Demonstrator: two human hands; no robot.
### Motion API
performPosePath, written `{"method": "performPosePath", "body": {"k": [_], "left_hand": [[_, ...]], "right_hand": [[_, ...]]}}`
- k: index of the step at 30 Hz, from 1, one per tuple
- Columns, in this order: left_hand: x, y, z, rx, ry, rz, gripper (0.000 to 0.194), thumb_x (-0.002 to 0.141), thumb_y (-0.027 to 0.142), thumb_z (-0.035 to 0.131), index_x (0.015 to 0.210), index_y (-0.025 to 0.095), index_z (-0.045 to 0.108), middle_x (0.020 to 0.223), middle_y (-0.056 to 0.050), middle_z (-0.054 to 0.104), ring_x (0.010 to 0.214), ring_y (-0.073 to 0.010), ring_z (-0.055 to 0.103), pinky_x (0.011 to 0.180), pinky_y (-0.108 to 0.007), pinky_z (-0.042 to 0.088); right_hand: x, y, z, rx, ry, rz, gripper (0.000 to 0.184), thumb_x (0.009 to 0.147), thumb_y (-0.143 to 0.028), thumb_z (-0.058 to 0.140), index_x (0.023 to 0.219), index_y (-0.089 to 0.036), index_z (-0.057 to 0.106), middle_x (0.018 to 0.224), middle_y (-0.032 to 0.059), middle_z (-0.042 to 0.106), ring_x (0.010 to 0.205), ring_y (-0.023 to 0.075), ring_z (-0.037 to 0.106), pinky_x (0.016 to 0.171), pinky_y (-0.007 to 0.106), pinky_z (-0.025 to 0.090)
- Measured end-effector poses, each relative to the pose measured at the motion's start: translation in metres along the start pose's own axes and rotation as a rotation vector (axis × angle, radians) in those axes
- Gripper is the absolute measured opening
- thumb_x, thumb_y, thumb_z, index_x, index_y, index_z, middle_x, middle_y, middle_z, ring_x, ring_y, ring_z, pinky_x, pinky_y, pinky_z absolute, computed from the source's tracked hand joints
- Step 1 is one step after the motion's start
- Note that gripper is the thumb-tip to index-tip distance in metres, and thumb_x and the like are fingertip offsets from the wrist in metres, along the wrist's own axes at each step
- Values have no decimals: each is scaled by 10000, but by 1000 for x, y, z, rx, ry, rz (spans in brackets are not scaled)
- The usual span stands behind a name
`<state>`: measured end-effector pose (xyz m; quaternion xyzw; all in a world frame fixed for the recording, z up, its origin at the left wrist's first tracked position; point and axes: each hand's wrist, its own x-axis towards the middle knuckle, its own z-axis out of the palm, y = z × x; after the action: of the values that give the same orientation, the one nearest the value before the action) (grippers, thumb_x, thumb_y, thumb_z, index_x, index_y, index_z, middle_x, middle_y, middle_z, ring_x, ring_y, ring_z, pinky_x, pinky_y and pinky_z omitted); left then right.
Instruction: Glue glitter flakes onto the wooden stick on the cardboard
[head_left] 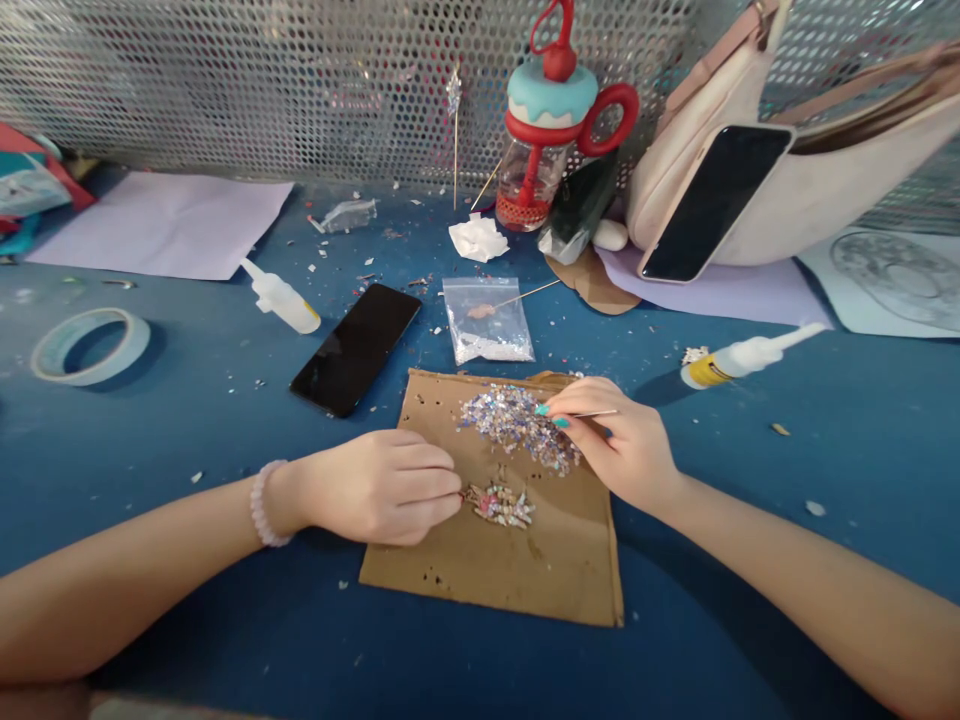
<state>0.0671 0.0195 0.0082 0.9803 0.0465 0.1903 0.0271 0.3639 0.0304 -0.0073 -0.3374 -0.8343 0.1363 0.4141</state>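
Observation:
A brown cardboard sheet (555, 560) lies on the blue table in front of me. A pile of shiny sequin bits (517, 422) sits on its upper part, and a small glued cluster of bits (501, 506) lies lower down. My left hand (382, 487) rests on the sheet's left edge, fingers curled together, fingertips touching the cluster. My right hand (626, 445) pinches a thin stick (596, 413) over the right side of the pile.
A black phone (356, 347), a small plastic bag of glitter (487, 320), two glue bottles (281, 297) (742, 357), a tape roll (90, 345) and white paper (161, 222) lie around. A red-lidded bottle (547, 130), a pale bag (795, 190) and a second phone (712, 200) stand at the mesh wall.

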Motion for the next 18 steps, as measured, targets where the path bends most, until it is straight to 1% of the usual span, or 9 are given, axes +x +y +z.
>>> {"method": "performPosePath", "body": {"k": [5,11,18], "left_hand": [[0,0,0,-11,2,1,232,973,213,447,1054,119,643,968,-83,734,893,-178,683,752,-289,564],[-1,-1,0,-8,-9,2,215,966,225,472,1050,142,652,958,-85,735,898,-170,678,765,-274,574],[-1,-2,3,-19,29,4,230,972,221,449,1048,125,644,946,-93,732,897,-183,683,769,-293,581]], "right_hand": [[0,0,0,9,-8,2,118,931,-115,589,923,-222,639,818,12,748,798,166,705,778,345,549],[1,0,0,37,-1,0,116,922,-119,599,914,-225,646,795,12,740,787,170,703,761,348,554],[3,0,1,74,9,-2,139,936,-146,583,924,-250,674,790,-5,747,773,162,710,745,335,557]]}}
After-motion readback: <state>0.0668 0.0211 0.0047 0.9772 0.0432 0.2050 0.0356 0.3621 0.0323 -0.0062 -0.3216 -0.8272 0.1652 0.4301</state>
